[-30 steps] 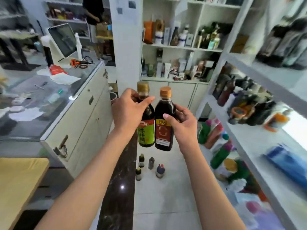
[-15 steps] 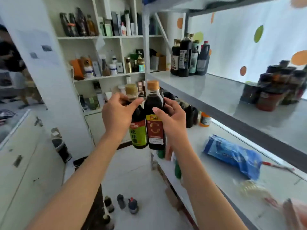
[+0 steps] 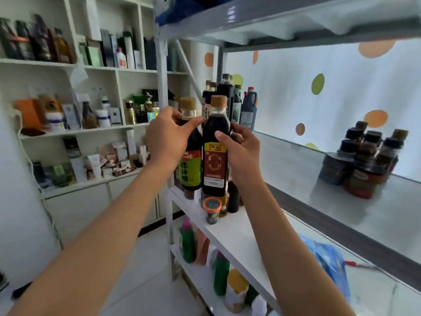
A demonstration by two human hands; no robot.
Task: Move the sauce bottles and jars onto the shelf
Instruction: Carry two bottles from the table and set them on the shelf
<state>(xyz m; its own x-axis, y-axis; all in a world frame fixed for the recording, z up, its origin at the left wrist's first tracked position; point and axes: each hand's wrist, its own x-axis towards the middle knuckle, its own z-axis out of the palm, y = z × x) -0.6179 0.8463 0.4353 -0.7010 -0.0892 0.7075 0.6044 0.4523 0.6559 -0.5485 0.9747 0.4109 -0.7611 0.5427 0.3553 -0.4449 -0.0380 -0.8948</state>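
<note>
Two bottles are up in the air, side by side and upright, just off the front edge of the grey shelf (image 3: pixel 341 197). The left hand (image 3: pixel 168 140) wraps its fingers round the shoulder of the green-label bottle (image 3: pixel 190 172), thumb across the front. The right hand (image 3: pixel 241 149) curls round the red-label bottle (image 3: pixel 214 165), thumb pressed on the dark glass above the label. The two bottles touch, or very nearly.

Neither one is down yet; both hang in front of the shelf's left end, so this pair counts as in transit.

What's already up there? At 12 o'clock from the hands, a cluster of dark bottles (image 3: pixel 227 99) stands at the far end of the grey shelf. Out at 3 o'clock, a stack of jars (image 3: pixel 362 160) sits on the same board. So a good share looks done.

Between those two groups lies bare shelf, a likely landing spot. Below, at 6 o'clock, an orange-lidded jar (image 3: pixel 211 209) sits on the white shelf (image 3: pixel 239 242); whether it is waiting to go up I cannot tell.
</note>
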